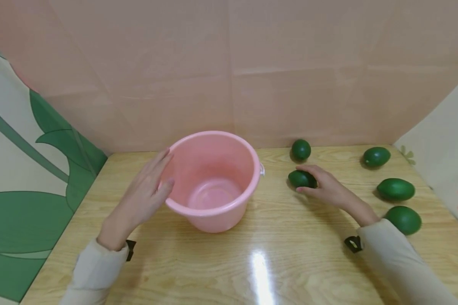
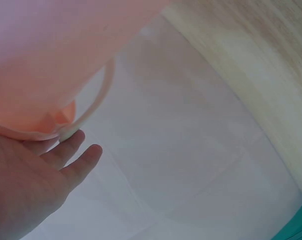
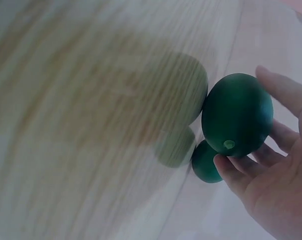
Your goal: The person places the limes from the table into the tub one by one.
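Observation:
A pink bucket (image 1: 213, 212) stands on the table, its inside bare to the bottom. My left hand (image 1: 143, 195) rests at its left rim, fingers nearly straight. The left wrist view shows those fingers (image 2: 83, 167) beside the bucket's pale handle (image 2: 103, 92). To the right of the bucket, my right hand (image 1: 330, 190) holds a dark green avocado (image 1: 301, 179) between thumb and fingers, low at the tabletop. In the right wrist view this avocado (image 3: 235, 115) shows its small pale stem spot, and a second avocado (image 3: 205, 162) is partly hidden behind it.
Another avocado (image 1: 301, 150) lies just behind the held one, near the back wall (image 1: 309, 84). Several more lie along the table's right side, among them one avocado (image 1: 403, 220) partly covered by my right sleeve (image 1: 398, 254). The wooden table (image 1: 198, 267) reflects light at the front.

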`<move>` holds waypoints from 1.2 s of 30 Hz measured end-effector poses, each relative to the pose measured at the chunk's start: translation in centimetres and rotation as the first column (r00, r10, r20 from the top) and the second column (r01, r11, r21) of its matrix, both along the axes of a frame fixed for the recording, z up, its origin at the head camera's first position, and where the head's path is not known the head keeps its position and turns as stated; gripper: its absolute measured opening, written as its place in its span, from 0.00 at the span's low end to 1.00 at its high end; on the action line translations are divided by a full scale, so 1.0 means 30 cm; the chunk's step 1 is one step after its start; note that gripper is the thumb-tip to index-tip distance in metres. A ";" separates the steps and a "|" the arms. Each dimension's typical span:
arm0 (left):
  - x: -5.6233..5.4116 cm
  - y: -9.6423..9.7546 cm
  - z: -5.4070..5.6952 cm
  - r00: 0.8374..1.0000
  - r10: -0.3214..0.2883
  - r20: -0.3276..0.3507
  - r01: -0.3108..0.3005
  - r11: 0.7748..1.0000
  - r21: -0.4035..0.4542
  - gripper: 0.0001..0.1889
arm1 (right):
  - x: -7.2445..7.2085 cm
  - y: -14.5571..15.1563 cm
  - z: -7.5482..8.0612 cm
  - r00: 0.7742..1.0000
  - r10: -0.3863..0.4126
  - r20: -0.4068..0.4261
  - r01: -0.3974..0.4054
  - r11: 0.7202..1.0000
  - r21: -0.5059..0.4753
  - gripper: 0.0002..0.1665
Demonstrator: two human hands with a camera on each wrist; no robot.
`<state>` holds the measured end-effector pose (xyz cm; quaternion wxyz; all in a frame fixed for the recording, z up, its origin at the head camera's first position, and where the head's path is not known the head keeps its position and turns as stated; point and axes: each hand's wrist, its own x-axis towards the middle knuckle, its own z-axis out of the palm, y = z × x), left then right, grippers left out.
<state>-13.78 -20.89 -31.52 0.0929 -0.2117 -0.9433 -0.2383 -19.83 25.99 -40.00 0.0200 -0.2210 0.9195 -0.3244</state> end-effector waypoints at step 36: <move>-0.027 -0.039 -0.067 0.992 -0.078 -0.103 0.092 0.986 0.137 0.30 | 0.004 0.004 0.003 0.999 0.029 0.015 -0.029 0.999 0.032 0.42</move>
